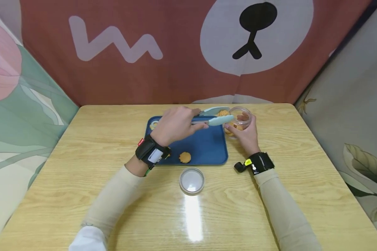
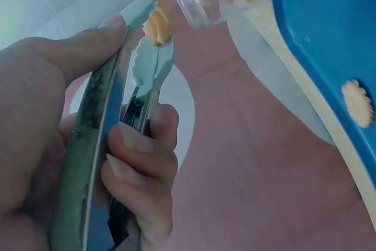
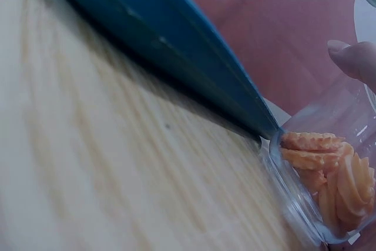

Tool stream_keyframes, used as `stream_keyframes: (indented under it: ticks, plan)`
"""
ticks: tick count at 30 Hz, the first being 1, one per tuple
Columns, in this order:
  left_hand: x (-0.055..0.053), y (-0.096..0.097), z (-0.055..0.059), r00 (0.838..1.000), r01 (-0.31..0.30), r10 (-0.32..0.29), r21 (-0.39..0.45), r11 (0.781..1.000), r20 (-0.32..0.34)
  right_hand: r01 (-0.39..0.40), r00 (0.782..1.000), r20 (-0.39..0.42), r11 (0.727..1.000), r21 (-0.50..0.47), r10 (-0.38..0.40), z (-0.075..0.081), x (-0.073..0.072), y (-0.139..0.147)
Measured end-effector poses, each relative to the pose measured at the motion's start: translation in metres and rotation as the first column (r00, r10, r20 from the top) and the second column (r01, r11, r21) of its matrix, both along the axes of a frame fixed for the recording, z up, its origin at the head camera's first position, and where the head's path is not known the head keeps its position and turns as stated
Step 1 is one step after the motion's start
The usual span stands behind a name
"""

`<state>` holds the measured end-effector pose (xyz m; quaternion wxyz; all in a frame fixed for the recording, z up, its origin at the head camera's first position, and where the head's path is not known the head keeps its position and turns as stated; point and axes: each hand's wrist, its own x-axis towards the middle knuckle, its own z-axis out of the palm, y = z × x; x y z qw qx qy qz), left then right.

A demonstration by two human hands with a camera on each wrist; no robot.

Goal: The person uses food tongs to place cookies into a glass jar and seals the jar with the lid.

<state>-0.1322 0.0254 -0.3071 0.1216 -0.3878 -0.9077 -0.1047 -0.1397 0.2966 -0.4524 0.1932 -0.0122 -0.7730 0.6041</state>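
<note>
My left hand (image 1: 177, 124) grips a pair of tongs (image 1: 220, 120) with pale green scalloped tips. Between those tips sits a ridged golden cookie (image 2: 157, 24), held up near the mouth of a clear jar (image 1: 240, 123). The right hand (image 1: 249, 135) holds this jar at the tray's right end, its thumb and fingers around the wall. Several swirled cookies (image 3: 346, 186) lie in the bottom of the jar, as the right wrist view shows.
A blue tray (image 1: 204, 144) lies beneath the left hand. On it are a round cookie (image 1: 185, 157) near the front edge and a ring-shaped cookie (image 1: 154, 124) at the back left. In front of the tray is a round clear lid (image 1: 191, 180) on the wooden table (image 1: 81, 167).
</note>
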Motion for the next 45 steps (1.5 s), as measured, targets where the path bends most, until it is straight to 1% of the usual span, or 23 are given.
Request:
stream_keyframes:
  ticks: [4, 7, 9, 14, 16, 19, 23, 29, 33, 36, 38, 40, 45]
  plan:
    - [-0.006, 0.014, 0.003, 1.0, 0.003, -0.003, -0.015, 1.0, 0.01, -0.011, 1.0, -0.006, 1.0, -0.008, 0.011, 0.001, 0.0, -0.002]
    - [-0.011, 0.024, 0.003, 1.0, 0.002, -0.002, -0.01, 1.0, 0.028, -0.02, 0.999, -0.031, 1.0, -0.017, 0.019, -0.012, -0.007, 0.004]
    - [-0.016, 0.03, 0.002, 0.999, -0.008, 0.008, -0.008, 1.0, 0.044, -0.027, 0.998, -0.048, 0.999, -0.023, 0.026, -0.015, -0.008, 0.005]
    - [-0.027, 0.042, 0.0, 0.998, -0.04, 0.041, -0.025, 0.999, 0.042, -0.032, 0.997, -0.067, 0.999, -0.033, 0.03, -0.015, -0.008, 0.004]
    - [-0.03, 0.046, -0.001, 0.998, -0.046, 0.047, -0.027, 0.999, 0.04, -0.029, 0.998, -0.06, 0.999, -0.029, 0.027, -0.015, -0.008, 0.004]
    - [-0.033, 0.052, -0.002, 0.998, -0.042, 0.043, -0.013, 0.999, 0.054, -0.026, 0.998, -0.057, 0.999, -0.025, 0.025, -0.014, -0.009, 0.003]
    - [-0.034, 0.057, -0.004, 0.997, -0.034, 0.034, -0.005, 0.999, 0.069, -0.033, 0.998, -0.06, 0.999, -0.03, 0.031, -0.012, -0.01, 0.002]
    - [-0.032, 0.063, -0.006, 0.997, -0.043, 0.044, -0.022, 0.999, 0.058, -0.055, 0.997, -0.064, 0.997, -0.054, 0.051, -0.009, -0.009, 0.0]
    - [-0.032, 0.066, -0.007, 0.998, -0.048, 0.05, -0.037, 0.998, 0.036, -0.071, 0.995, -0.08, 0.995, -0.069, 0.065, 0.002, -0.002, -0.005]
    - [-0.031, 0.066, -0.008, 0.999, -0.042, 0.043, -0.027, 0.999, 0.028, -0.065, 0.995, -0.082, 0.996, -0.054, 0.061, 0.01, 0.005, -0.009]
    - [-0.03, 0.065, -0.008, 0.999, -0.035, 0.036, -0.014, 0.999, 0.025, -0.061, 0.995, -0.078, 0.997, -0.041, 0.057, 0.012, 0.007, -0.01]
    - [-0.029, 0.064, -0.008, 0.999, -0.03, 0.03, -0.001, 1.0, 0.024, -0.055, 0.996, -0.074, 0.998, -0.035, 0.052, 0.01, 0.006, -0.008]
    - [-0.024, 0.058, -0.008, 0.999, -0.032, 0.032, 0.021, 0.999, 0.01, -0.029, 0.998, -0.06, 1.0, -0.012, 0.028, -0.006, -0.003, 0.002]
